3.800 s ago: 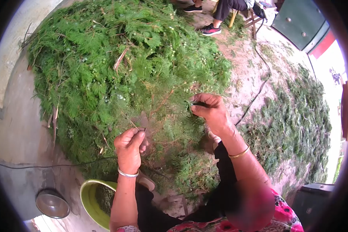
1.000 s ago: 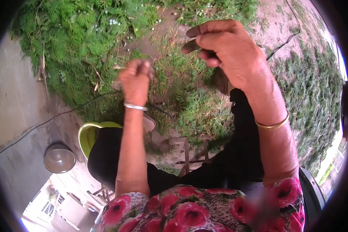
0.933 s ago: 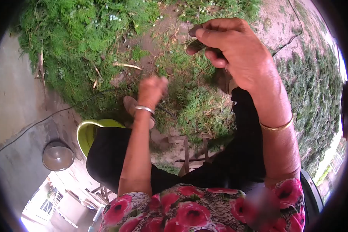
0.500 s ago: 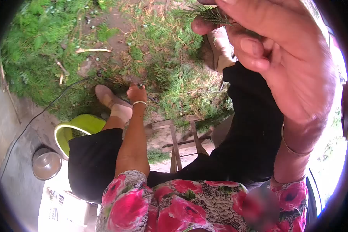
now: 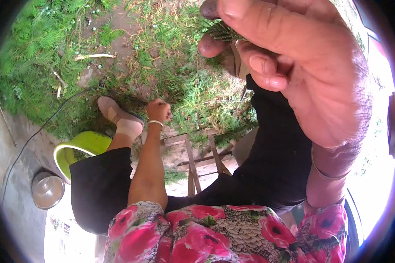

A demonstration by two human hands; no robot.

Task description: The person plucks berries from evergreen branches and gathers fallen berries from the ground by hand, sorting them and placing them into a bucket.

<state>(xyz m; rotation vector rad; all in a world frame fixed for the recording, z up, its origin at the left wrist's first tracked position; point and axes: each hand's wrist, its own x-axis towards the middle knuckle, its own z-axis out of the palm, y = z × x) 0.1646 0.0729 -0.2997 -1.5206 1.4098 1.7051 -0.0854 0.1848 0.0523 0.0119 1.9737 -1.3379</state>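
Observation:
Close to the camera at the upper right is my right hand [image 5: 294, 57], its thumb and fingers closed on a small green sprig [image 5: 224, 32]. Low between my knees, my left hand [image 5: 158, 110] is curled with its fingers pressed together, and what it may hold is too small to make out. Beneath and beyond my left hand lie loose green sprigs [image 5: 180, 83] scattered on the ground. A thicker heap of green branches [image 5: 35, 48] fills the upper left.
A yellow-green tub [image 5: 90, 141] stands beside my left leg, partly behind the black trousers. A metal bowl [image 5: 48, 190] sits at the lower left. A black cable [image 5: 41, 128] crosses the floor. Wooden stool legs [image 5: 192, 164] show between my legs. A pale stick [image 5: 94, 56] lies near the heap.
My right hand has risen close to the camera with the sprig. My left hand has moved down from the branches to between my knees. The view has tilted downward.

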